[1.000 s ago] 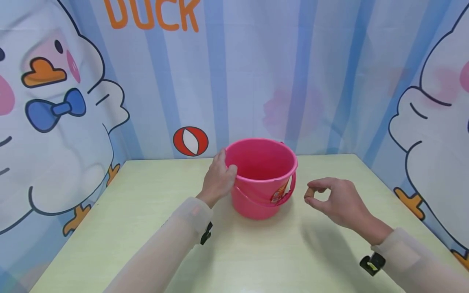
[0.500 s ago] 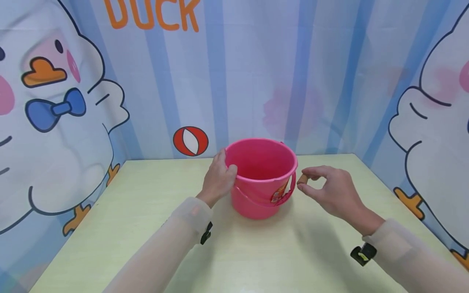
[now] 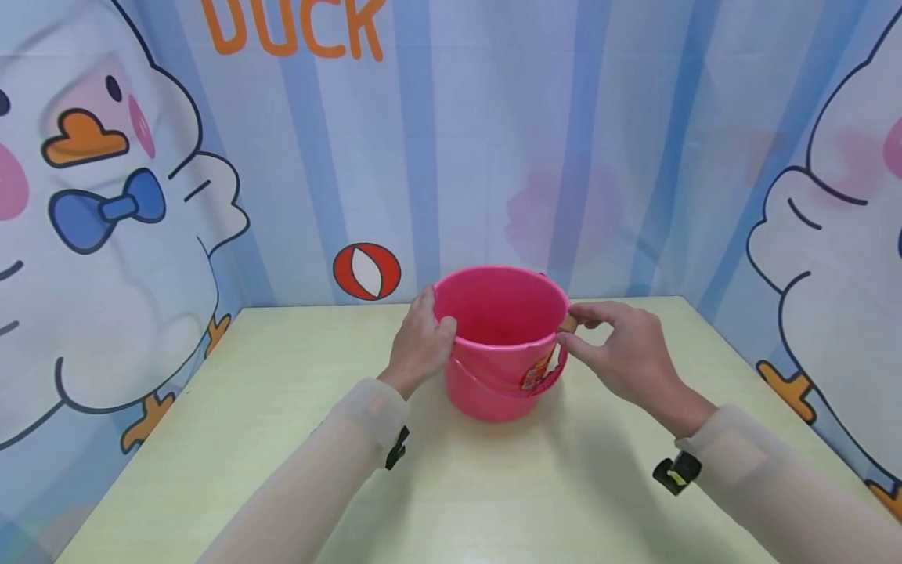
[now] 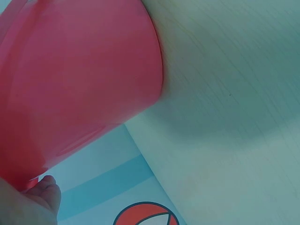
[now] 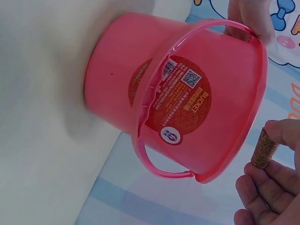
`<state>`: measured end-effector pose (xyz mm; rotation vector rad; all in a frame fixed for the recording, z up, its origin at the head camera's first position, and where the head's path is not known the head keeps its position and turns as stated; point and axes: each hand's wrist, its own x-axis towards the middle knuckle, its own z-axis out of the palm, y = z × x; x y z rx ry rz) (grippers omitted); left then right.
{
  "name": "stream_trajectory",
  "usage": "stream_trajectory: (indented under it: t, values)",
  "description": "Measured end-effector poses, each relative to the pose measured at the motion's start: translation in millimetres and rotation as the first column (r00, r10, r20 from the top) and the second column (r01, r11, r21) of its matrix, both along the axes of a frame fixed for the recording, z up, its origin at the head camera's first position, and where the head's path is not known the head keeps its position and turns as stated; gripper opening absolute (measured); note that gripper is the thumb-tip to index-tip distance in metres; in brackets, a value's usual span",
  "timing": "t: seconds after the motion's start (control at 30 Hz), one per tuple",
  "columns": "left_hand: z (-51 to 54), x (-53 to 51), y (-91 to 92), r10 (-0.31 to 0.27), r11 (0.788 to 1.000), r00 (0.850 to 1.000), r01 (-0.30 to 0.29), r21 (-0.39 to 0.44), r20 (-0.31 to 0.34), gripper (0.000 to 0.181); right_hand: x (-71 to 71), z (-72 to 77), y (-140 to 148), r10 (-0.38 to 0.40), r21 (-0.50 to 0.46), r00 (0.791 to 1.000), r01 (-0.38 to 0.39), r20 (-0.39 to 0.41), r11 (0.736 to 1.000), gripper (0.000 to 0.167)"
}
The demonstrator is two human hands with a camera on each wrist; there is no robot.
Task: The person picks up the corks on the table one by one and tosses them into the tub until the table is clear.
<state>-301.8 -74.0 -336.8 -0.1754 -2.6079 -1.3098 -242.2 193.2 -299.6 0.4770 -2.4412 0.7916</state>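
A pink plastic bucket stands upright on the table. My left hand grips its rim at the left side, with the thumb over the edge. Between the thumb and fingers of my right hand is pinched a small brown cork, held at the right side of the rim. In the right wrist view the cork shows just beyond the bucket's mouth, apart from the wall. The bucket's handle hangs down across the round printed label. What lies on the bucket's floor is hidden.
The pale wood-look table reaches back to a blue striped curtain printed with cartoon ducks. Curtain panels also close off the left and right sides. A red-and-white ball is only printed on the cloth.
My right hand has carried the cork leftward and slightly up, from right of the bucket to its rim. The left hand and the bucket stay put.
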Motion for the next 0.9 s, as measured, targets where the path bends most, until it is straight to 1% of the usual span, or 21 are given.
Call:
stream_trajectory:
  t: [0.13,0.33,0.43,0.7,0.8,0.9]
  values:
    - [0.2,-0.3,0.1,0.002,1.000,1.000,-0.002,-0.008,0.001,0.081,-2.8,1.6,-3.5,0.013,-0.015,1.000,-0.013,-0.005,1.000,0.045]
    - [0.4,-0.3,0.5,0.002,1.000,1.000,-0.002,-0.006,0.009,0.081,-7.0,3.0,-9.1,0.021,-0.020,1.000,-0.021,0.003,1.000,0.039]
    - [0.6,0.4,0.2,0.006,1.000,1.000,-0.006,-0.004,0.015,0.081,-9.1,4.1,-12.2,0.022,-0.030,1.000,-0.022,0.022,0.999,0.038]
    - [-0.3,-0.6,-0.4,0.007,1.000,1.000,-0.007,-0.001,0.015,0.081,-16.3,9.3,-21.9,0.017,-0.052,0.997,-0.014,0.075,0.999,0.045]
    - [-0.6,-1.0,-0.2,0.004,1.000,1.000,-0.004,0.001,0.012,0.081,-18.8,11.4,-25.2,0.020,-0.061,0.996,-0.014,0.091,0.998,0.045]
    - [-0.6,-1.6,0.3,0.004,1.000,1.000,-0.004,0.002,0.007,0.080,-21.0,13.0,-27.8,0.028,-0.067,0.995,-0.022,0.094,0.997,0.040]
